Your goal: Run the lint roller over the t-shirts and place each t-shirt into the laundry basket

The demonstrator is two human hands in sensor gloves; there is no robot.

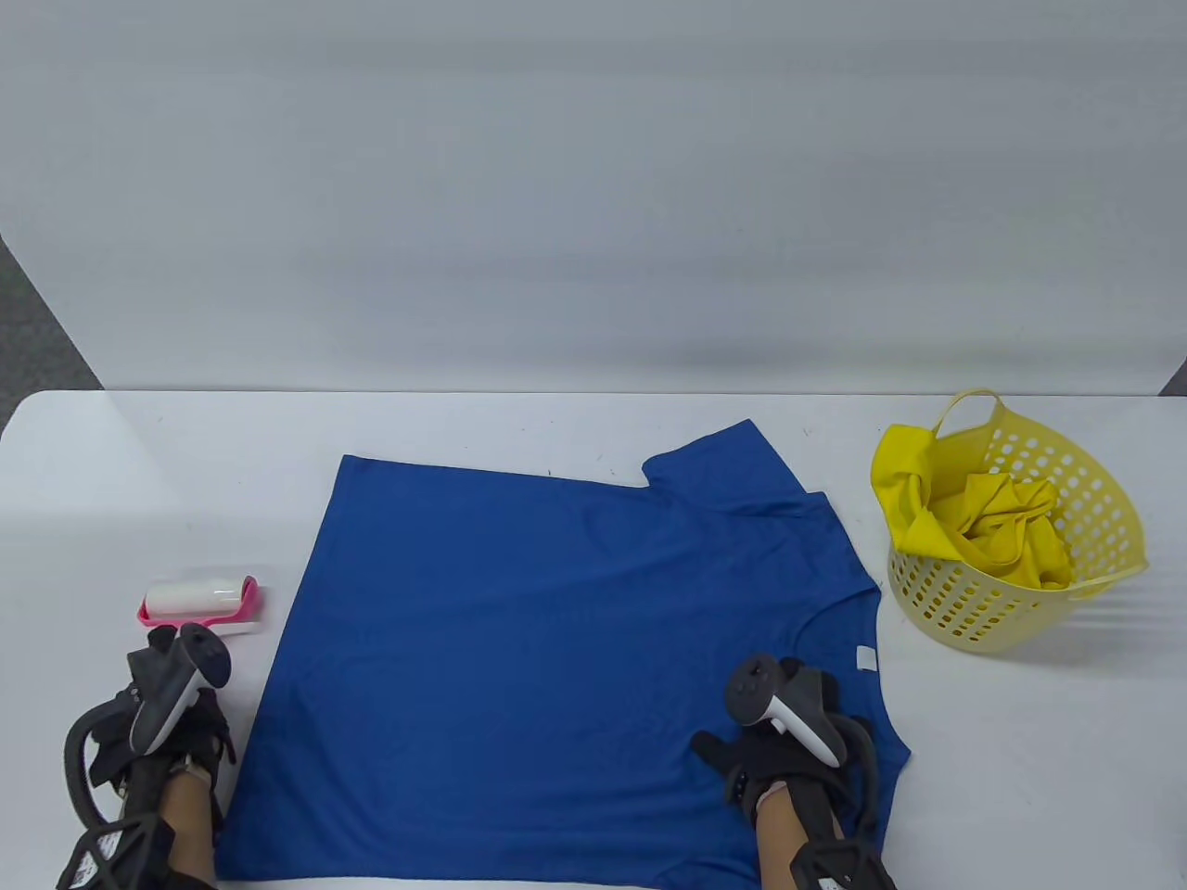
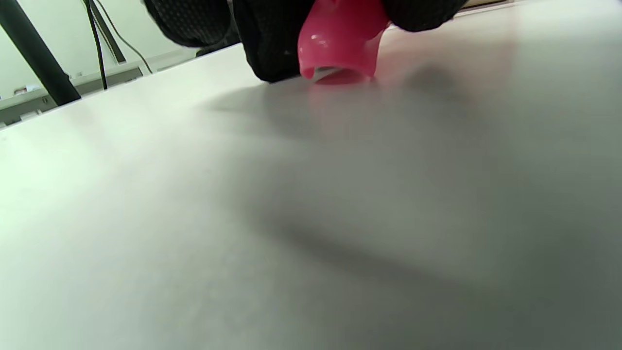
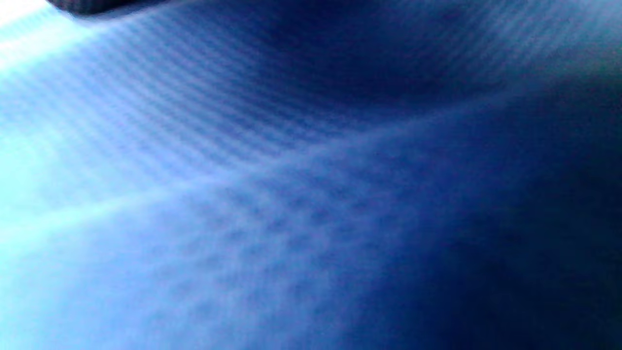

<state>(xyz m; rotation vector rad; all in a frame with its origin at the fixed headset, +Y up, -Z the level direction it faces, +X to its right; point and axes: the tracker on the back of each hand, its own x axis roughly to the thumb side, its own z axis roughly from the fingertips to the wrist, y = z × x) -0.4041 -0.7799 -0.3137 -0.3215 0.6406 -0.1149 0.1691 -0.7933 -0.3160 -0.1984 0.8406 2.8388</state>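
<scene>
blue shirt (image 1: 556, 649): spread flat mid-table, not yet in basket; whether rolled, unclear. yellow shirt (image 1: 1001, 533): already in basket (image 1: 1108, 519), far right. roller (image 1: 199, 598): left of shirt, on table (image 1: 139, 464). left hand (image 1: 172, 705): fingers curled round the roller's pink handle, per wrist view. right hand (image 1: 788, 742): resting on shirt near collar, thumb out; finger state cannot be told, tracker covers them. right wrist view: blurred blue cloth only.

T-shirt (image 1: 556, 649) spread mid-table, lint roller (image 1: 199, 601) at its left, laundry basket (image 1: 1015, 528) at its right
</scene>
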